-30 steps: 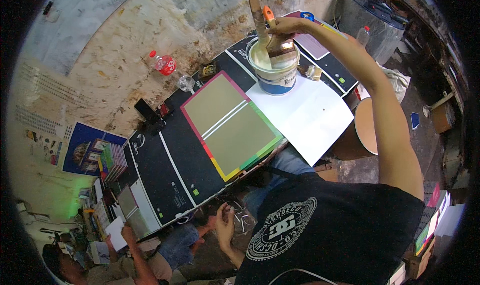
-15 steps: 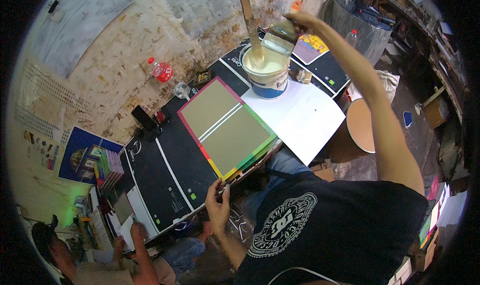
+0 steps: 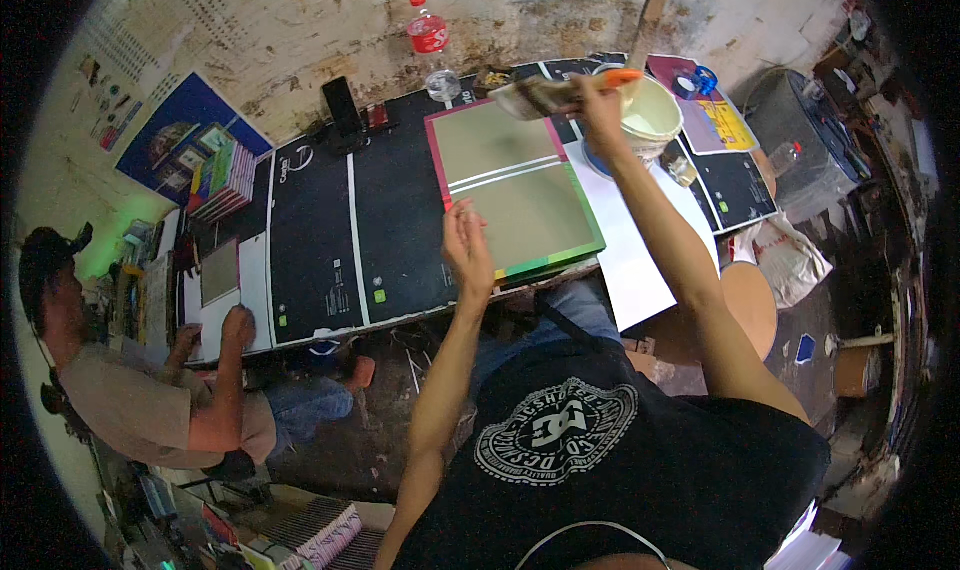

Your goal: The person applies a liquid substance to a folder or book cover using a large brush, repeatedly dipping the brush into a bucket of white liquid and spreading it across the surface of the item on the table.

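My right hand (image 3: 600, 105) grips a wide paintbrush (image 3: 545, 94) with an orange handle and holds it over the far edge of a flat olive-green board (image 3: 515, 185) with coloured borders. Just to its right stands a white bucket (image 3: 652, 120) of pale paste. My left hand (image 3: 468, 248) is raised over the near left part of the board with its fingers apart, holding nothing. The board lies on a table covered with black sheets (image 3: 330, 230).
A white sheet (image 3: 640, 260) hangs over the table edge on the right. A red-labelled bottle (image 3: 428, 32), a phone (image 3: 341, 105) and a clear glass (image 3: 443, 84) stand at the far edge. Another person (image 3: 140, 390) sits at the left, hands on a small board (image 3: 220, 270). A round stool (image 3: 752, 305) is at my right.
My right hand has lifted the brush out of the bucket and moved it left over the board. My left hand rose from my lap to the board's near side.
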The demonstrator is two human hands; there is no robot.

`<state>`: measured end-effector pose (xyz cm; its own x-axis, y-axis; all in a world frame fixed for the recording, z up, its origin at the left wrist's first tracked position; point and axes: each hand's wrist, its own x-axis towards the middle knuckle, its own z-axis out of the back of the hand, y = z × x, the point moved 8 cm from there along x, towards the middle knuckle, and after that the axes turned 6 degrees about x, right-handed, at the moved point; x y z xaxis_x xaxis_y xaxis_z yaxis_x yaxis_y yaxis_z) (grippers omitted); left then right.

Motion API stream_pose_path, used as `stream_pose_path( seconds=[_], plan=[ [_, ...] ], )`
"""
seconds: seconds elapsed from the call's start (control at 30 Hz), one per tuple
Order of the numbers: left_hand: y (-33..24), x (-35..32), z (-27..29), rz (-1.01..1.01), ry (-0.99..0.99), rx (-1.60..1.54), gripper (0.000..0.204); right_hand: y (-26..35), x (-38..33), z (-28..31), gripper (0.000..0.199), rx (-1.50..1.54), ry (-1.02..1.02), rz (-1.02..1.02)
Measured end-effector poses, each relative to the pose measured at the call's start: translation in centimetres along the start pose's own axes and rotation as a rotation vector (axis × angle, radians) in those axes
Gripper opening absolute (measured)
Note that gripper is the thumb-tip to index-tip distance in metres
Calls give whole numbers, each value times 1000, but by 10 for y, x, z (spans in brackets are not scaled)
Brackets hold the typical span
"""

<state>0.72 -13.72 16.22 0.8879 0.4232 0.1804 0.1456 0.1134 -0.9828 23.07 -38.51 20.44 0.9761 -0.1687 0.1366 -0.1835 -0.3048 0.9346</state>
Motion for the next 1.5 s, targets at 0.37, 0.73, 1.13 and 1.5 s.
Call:
stream_pose_path(
  seconds=[0.37,0.73,1.13,1.5],
  plan=[
    [20,-2,12,-56,-185,-190,44,13,-46,-84,22,-800,775,-94],
    [20,-5,12,-98,-177,-25,51,33,-120,-48,23,-741,1234,37],
    [19,2,9,16,-120,-86,49,69,-93,-39,19,-1134,1277,-306],
    [24,15,12,5,-149,-14,55,214,-66,-51,23,-134,361,693]
  ],
)
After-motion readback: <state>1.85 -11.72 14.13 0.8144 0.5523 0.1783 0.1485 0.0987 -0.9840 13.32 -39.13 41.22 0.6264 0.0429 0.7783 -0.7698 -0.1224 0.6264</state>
